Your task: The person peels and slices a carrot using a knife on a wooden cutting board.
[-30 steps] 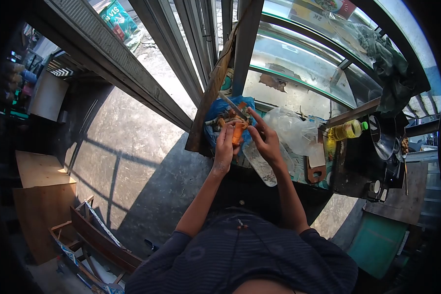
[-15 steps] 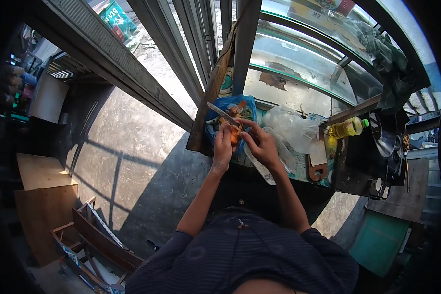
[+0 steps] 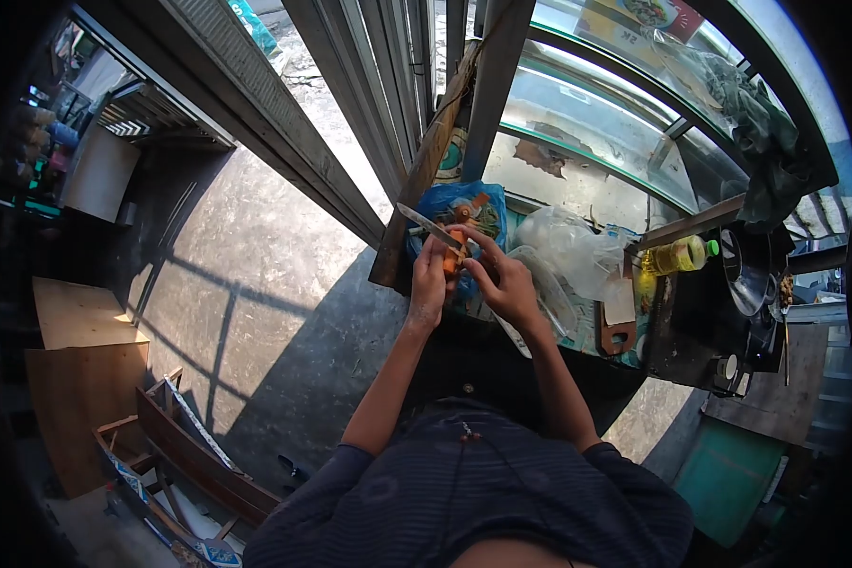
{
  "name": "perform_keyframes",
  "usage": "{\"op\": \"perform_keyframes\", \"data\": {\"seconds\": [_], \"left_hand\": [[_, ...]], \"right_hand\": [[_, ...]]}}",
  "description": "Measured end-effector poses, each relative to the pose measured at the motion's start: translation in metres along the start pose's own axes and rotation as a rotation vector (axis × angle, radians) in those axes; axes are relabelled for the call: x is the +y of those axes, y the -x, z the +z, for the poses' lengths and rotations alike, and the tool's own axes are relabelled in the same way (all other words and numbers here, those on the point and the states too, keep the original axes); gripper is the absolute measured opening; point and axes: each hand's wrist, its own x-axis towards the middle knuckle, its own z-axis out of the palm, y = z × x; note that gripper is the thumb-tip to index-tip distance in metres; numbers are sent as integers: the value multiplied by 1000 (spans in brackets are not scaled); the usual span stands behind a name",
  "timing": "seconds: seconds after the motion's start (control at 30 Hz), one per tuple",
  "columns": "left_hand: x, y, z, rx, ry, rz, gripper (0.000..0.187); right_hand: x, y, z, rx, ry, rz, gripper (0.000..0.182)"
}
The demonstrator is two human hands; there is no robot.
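In the middle of the head view my left hand [image 3: 428, 282] is closed around an orange carrot [image 3: 453, 257], fingers along its left side. From the other side my right hand [image 3: 507, 286] grips a knife [image 3: 424, 223], whose handle is hidden in the palm. The blade lies across the top of the carrot, with its tip pointing up and to the left. Just beyond both hands, an open blue plastic bag [image 3: 435, 201] contains orange pieces and something greenish.
Clear plastic bags [image 3: 570, 244] lie right of my hands, near a brown cutting board [image 3: 617, 336]. Farther right are an oil bottle [image 3: 677, 257] and a dark wok [image 3: 746, 275]. A glass case [image 3: 577, 114] stands behind; metal posts [image 3: 350, 85] rise at the left.
The whole view has shifted slightly, so the counter sits a little farther right. My hands keep the same hold on carrot and knife, the blade staying across the carrot.
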Motion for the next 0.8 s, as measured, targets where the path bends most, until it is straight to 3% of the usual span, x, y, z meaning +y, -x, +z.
{"op": "perform_keyframes", "data": {"seconds": [0.23, 0.37, 0.47, 0.57, 0.67, 0.8], "left_hand": [[-1, 2, 4, -13, -40, 35, 37], [3, 4, -4, -154, 174, -71, 40], [3, 1, -5, -133, 332, -125, 41], [-2, -5, -11, -96, 324, -163, 41], [20, 3, 14, 146, 332, -260, 39], [2, -6, 8, 0, 297, -55, 37]], "right_hand": [[12, -10, 6, 106, 107, 22, 31], [32, -17, 7, 25, -623, 198, 30], [25, -12, -3, 0, -632, 171, 34], [8, 0, -5, -1, -465, 61, 41], [-8, 15, -11, -91, -204, 92, 47], [-17, 26, -2, -42, -2, 1, 52]]}}
